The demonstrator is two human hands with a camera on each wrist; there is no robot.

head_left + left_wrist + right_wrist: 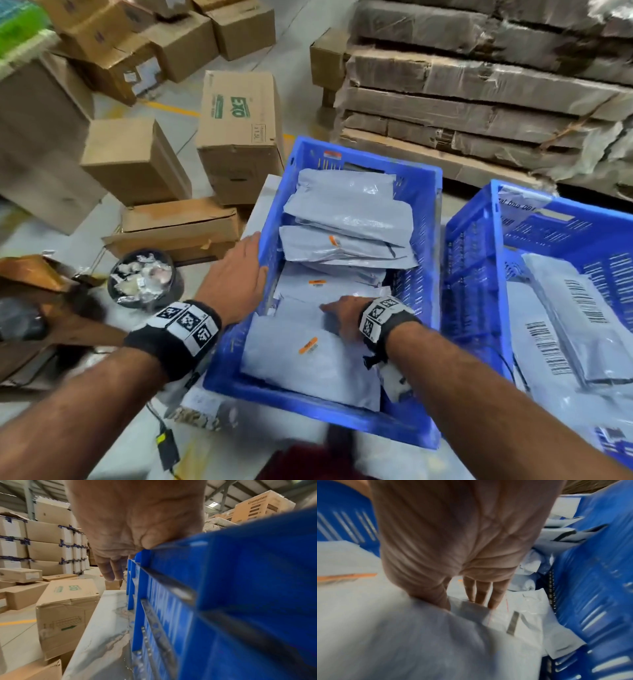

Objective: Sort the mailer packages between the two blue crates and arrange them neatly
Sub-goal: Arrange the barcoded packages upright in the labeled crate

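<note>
Right now both hands are at the nearer blue crate (349, 416), which sits on a pale worktop (109, 622). The left hand (236, 274) lies flat against the crate's outer left rim, fingers straight and relaxed, holding nothing; the left wrist view shows the thumb resting on the top edge of the blue wall while the fingers (109, 572) hang down alongside it. The right hand (342, 317) is down inside the same crate, fingers extended and slipped in among the grey mailer packages (346, 222); in the right wrist view the fingertips (481, 596) go under the edge of one pale mailer, but blur keeps me from telling whether they pinch it or only press on it.

Just below the right hand lies a large grey mailer with an orange sticker (310, 366). Beyond the right hand more mailers are stacked overlapping toward the far end of the crate. To the right of the right hand stands a second blue crate (479, 274), just beside the first, with mailers showing barcode labels (561, 329) lying in it.

Left of the left hand, on the floor, are cardboard boxes (236, 137) and a dark round bin of crumpled scraps (142, 279). Ahead of the hands, beyond the crates, sits a wrapped stack of flattened cardboard (479, 85).
</note>
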